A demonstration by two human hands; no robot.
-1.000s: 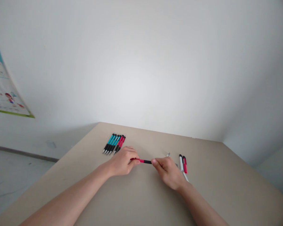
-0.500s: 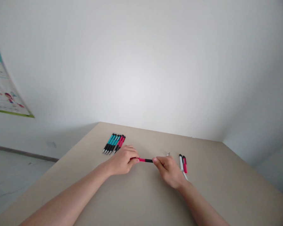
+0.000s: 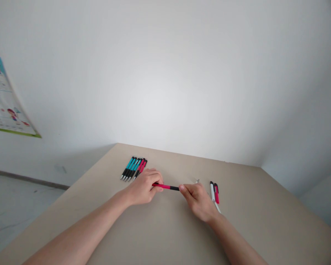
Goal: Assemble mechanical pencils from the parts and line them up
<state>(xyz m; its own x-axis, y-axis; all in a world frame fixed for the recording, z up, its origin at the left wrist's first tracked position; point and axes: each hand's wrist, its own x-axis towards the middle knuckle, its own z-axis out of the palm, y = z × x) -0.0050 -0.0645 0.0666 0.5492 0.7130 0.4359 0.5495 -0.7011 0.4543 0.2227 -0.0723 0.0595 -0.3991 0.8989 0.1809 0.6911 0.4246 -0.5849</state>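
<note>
A red and black pen (image 3: 166, 187) stretches level between my hands above the table. Its red end with a black tip lies in the fingers of my left hand (image 3: 146, 187), which are closed on it. My right hand (image 3: 197, 200) pinches the black grip end, and the pen's point is hidden in those fingers. Behind my left hand lies a slanted row of several pens (image 3: 132, 168), teal and black on the left, red and black on the right. Beside my right hand are a white pen (image 3: 212, 191) and a red pen (image 3: 216, 193).
The beige table (image 3: 160, 228) meets a white wall along its back edge. Another white pen (image 3: 217, 207) and a silver pen tip (image 3: 197, 181) show partly around my right hand. A poster (image 3: 8, 106) hangs at the far left.
More of the pen's red end shows at my left hand, whose fingers have shifted slightly on it. My right hand's hold looks the same.
</note>
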